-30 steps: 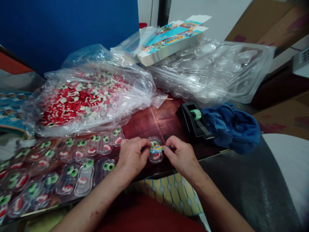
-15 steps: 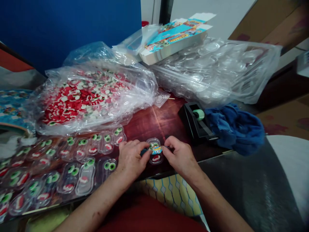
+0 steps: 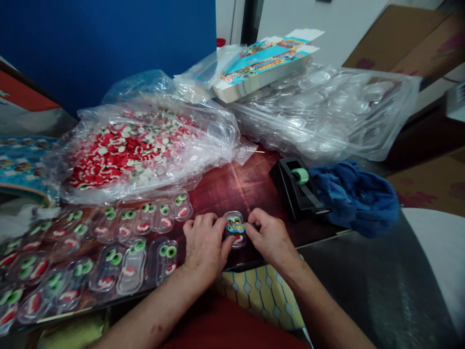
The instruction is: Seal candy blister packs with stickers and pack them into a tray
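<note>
A small clear plastic container (image 3: 233,215) lies near the table's front edge, with green eyeball candies and a red-and-white teeth candy inside. Across its middle is a colourful blue-and-yellow sticker (image 3: 238,228). My left hand (image 3: 207,242) is closed on the container's left side, the thumb low and the fingers above it. From the right, my right hand (image 3: 269,235) pinches the sticker's right end between thumb and forefinger. Whether that end is stuck down cannot be seen.
Several filled containers (image 3: 106,266) stand in rows at left. Behind them sits a plastic bag of candies (image 3: 119,150). A bag of clear containers (image 3: 327,106) lies at back right, with printed cartons (image 3: 265,65) beside it. A tape dispenser (image 3: 294,189) and blue cloth (image 3: 356,194) are at right.
My left fingers have let go of the sticker's left end and shifted onto the container's side. The sticker now lies flatter across the container. My right hand keeps its pinch.
</note>
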A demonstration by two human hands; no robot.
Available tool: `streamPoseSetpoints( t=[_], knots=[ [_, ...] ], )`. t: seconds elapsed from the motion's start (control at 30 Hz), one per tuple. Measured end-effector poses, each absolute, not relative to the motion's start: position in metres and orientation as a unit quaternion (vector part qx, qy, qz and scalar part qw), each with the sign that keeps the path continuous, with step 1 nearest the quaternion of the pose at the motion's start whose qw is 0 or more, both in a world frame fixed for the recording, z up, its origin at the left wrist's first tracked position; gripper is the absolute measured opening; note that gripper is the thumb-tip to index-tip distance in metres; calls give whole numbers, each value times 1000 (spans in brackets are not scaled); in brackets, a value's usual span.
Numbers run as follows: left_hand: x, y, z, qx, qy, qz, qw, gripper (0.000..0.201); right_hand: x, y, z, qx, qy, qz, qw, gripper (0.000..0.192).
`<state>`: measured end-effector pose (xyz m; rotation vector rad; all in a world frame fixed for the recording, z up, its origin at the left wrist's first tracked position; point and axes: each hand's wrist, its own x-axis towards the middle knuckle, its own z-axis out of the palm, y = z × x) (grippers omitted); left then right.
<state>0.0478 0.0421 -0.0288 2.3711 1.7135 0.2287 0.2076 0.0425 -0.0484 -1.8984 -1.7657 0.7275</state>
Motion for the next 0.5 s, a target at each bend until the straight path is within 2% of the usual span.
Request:
streamPoseSetpoints(
  t=[0.1, 0.2, 0.5],
  knots=[
    [54, 34, -28, 817, 567, 101, 22, 32, 208, 44, -50, -683, -644, 263, 222, 7],
    [57, 28, -32, 860, 498, 107, -36, 23, 208, 44, -51, -679, -646, 266, 226, 7],
    [50, 18, -36, 876, 468, 99, -68, 19, 208, 43, -53, -680, -641, 269, 234, 9]
  ],
)
